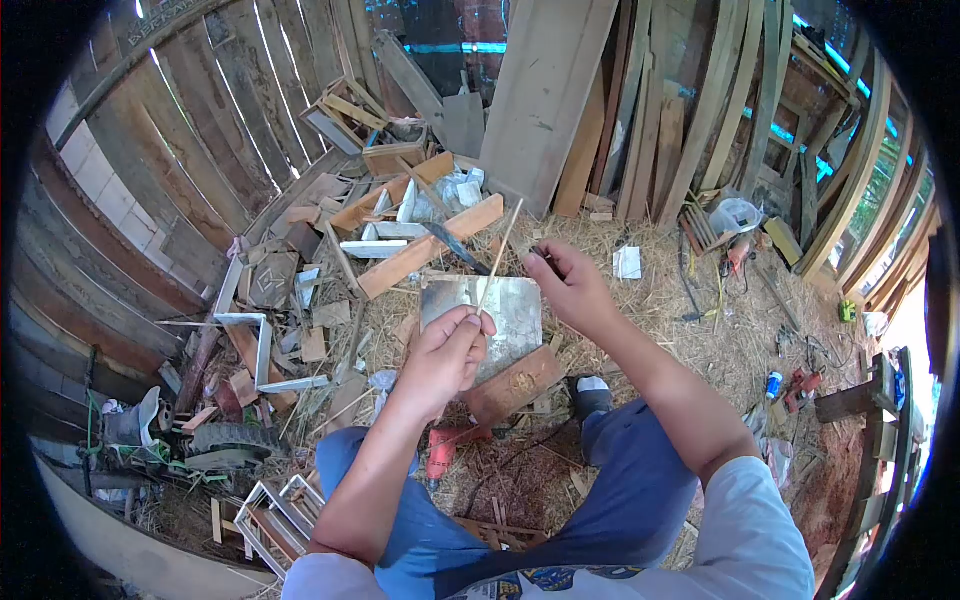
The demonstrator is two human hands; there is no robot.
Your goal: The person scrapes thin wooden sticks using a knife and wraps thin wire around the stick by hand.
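Note:
My left hand (450,350) is closed around the lower end of a thin wooden stick (505,240), which points up and slightly right. Just right of the stick's upper part is my right hand (572,285), its fingers pinched together. A small dark thing shows at those fingertips, too small to name. Below both hands lies a shiny metal sheet (520,315), with a brown wooden block (515,387) at its near edge. A dark, flat blade-like tool (455,243) rests between a plank and the sheet, beyond my left hand.
An orange-brown plank (432,245) lies among wood scraps at the left. A red power tool (440,455) sits between my legs. White frames (262,350) stand to the left, boards (550,100) lean at the back. Straw covers the ground; a blue can (774,385) is at right.

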